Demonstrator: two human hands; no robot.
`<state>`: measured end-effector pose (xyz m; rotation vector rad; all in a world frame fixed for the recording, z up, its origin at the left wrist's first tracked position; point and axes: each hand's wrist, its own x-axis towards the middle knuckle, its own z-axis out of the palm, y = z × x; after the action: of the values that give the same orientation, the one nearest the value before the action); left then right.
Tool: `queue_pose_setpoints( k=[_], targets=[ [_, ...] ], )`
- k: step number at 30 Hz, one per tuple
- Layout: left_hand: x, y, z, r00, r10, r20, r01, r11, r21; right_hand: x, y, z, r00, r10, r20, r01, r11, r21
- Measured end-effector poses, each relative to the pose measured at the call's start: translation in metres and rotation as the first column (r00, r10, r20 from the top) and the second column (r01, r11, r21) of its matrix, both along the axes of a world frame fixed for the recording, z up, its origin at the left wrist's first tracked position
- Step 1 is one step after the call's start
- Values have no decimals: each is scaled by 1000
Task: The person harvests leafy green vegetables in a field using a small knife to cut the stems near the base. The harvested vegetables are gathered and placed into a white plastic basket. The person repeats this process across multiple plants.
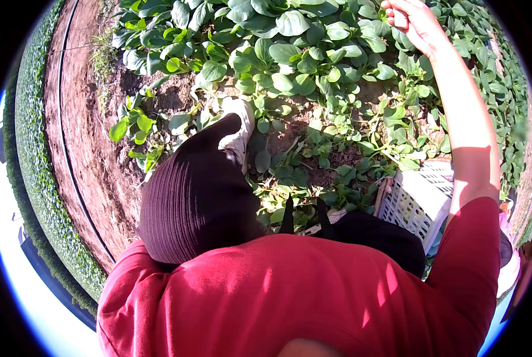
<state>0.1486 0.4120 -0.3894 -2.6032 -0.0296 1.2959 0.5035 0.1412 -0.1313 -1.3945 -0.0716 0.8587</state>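
Observation:
My right hand (402,20) is stretched out at the upper right, its fingers curled around a small whitish object (400,19) whose kind I cannot tell. Broad green leaves of a leafy vegetable crop (292,49) lie beside and below this hand. Lower and smaller green plants (337,129) grow between the dense leaves and my legs. My left hand is out of view; on that side my bent knee in dark ribbed cloth (199,205) and a pale shoe (239,129) show over the soil.
A white plastic crate (402,205) with slotted walls stands by my right leg, partly behind my arm. Bare soil with a thin dark hose (62,111) runs along the left, beside another planted strip (38,147). Something pink (509,259), perhaps clothing, shows at the right edge.

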Motion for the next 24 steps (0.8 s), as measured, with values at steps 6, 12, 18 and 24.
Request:
queue_pose_setpoints(
  k=[6,12,18,24],
  targets=[
    [19,5,14,995,-16,-96,5,993,-116,-87,5,-19,898,322,299,-241,930,-278],
    [6,28,39,992,43,-122,-81,943,-322,-195,0,-106,936,349,-42,-346,895,-282],
    [10,90,169,912,325,-252,-405,605,-685,-230,0,-138,859,461,221,-186,684,-705],
    [110,16,183,849,191,493,325,548,-771,-208,52,-184,914,191,359,118,720,-684]
  ],
)
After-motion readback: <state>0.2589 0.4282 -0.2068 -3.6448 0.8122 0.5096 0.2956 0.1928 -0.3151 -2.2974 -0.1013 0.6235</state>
